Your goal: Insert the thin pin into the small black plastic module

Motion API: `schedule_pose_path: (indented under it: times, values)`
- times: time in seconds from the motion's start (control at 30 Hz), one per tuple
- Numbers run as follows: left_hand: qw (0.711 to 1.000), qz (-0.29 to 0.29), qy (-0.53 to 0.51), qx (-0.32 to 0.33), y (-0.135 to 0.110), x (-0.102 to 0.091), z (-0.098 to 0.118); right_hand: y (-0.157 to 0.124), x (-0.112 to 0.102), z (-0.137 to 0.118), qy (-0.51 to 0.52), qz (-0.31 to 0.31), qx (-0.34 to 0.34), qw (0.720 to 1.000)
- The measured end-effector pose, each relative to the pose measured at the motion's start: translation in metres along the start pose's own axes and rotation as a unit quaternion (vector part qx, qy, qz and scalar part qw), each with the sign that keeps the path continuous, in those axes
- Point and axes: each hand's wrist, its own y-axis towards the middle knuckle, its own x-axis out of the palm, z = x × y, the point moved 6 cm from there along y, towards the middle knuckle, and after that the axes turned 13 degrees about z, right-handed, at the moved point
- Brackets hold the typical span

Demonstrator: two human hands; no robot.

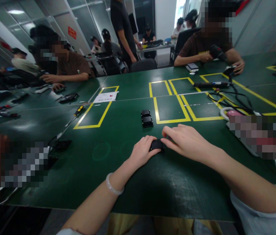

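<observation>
A small black plastic part (157,145) with a rounded top lies on the green table in front of me. My left hand (141,149) grips it from the left, with the thumb along its near side and the fingers over its far side. At its right edge is my right hand (180,139), thumb and index finger brought close together in a pinch. Whatever is between those fingertips, if anything, is too small to make out. Just beyond my hands sits a black two-section block (147,118) with small bright dots along its edges.
Yellow tape rectangles (173,121) mark the green table (125,130). A yellow-black screwdriver (78,111) and a white paper (106,97) lie left. Black cables (240,98), a tape roll (224,113) and a blurred-out item (255,135) are right. Several people work around.
</observation>
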Motion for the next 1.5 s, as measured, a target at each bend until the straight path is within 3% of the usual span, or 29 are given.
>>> schedule_pose_path:
  times: [0.13, 0.33, 0.53, 0.73, 0.93, 1.17, 1.37, 1.5]
  values:
    - [1.0, -0.001, -0.001, 0.0, -0.0002, 0.0, -0.0002, 0.0023, 0.001, -0.0044, -0.029, -0.011, -0.015, 0.999]
    - [1.0, 0.001, 0.001, 0.001, -0.0001, -0.0005, 0.0003, -0.0004, -0.0012, -0.0078, 0.029, 0.006, -0.03, 0.999]
    - [1.0, 0.0, 0.009, -0.002, 0.0004, 0.0019, -0.0007, 0.0013, 0.0044, -0.0078, -0.017, -0.013, -0.035, 0.999]
    - [1.0, -0.002, 0.01, 0.0, 0.0004, 0.0012, -0.0002, -0.0002, 0.002, -0.0084, 0.027, -0.005, -0.041, 0.999]
    - [1.0, -0.003, 0.007, -0.004, 0.0005, 0.0011, -0.0005, 0.0, 0.0024, -0.0069, -0.019, -0.005, -0.028, 0.999]
    - [1.0, -0.003, 0.006, 0.0, 0.0006, 0.0018, -0.0008, -0.001, 0.0011, -0.0061, 0.035, 0.003, -0.03, 0.999]
    - [1.0, -0.002, 0.002, 0.001, 0.0004, 0.0002, 0.0004, 0.0002, 0.0048, -0.003, -0.011, 0.001, -0.009, 1.0]
    - [1.0, -0.005, 0.009, 0.0, 0.0, 0.0009, -0.0002, -0.0016, 0.0047, 0.0012, 0.018, 0.005, 0.001, 1.0]
